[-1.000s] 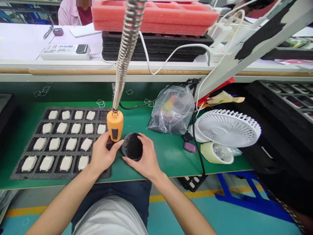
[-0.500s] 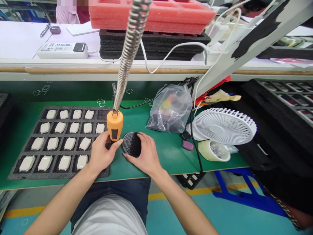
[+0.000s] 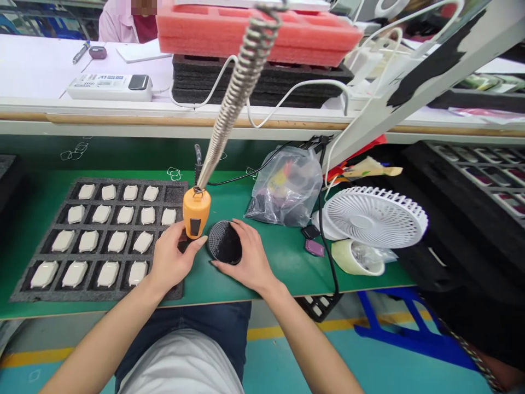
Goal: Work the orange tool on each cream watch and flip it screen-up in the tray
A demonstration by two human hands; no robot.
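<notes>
An orange electric screwdriver (image 3: 197, 210), its tip pointing down, hangs from a metal coil spring (image 3: 238, 93). My left hand (image 3: 172, 257) is closed round its lower end, thumb and fingers on either side; the tip is hidden. My right hand (image 3: 252, 257) grips the right edge of a round black plate (image 3: 225, 241) covered in small holes, just right of the screwdriver. Left of both hands, a dark foam tray (image 3: 82, 294) holds rows of white, watch-shaped pieces (image 3: 109, 273), one to a compartment. A compartment at its back right corner holds no piece.
A clear plastic bag (image 3: 287, 189), a white fan (image 3: 369, 216), a cream cup (image 3: 348, 257) and a purple watch-shaped piece (image 3: 314, 248) stand to the right. A black cable (image 3: 324, 219) runs over the table edge. Behind is a shelf with red foam trays (image 3: 254, 35); a person sits beyond.
The spring leans further right, and the screwdriver has shifted slightly right in view. The round plate has moved a little right with my right hand. Both grips stay the same.
</notes>
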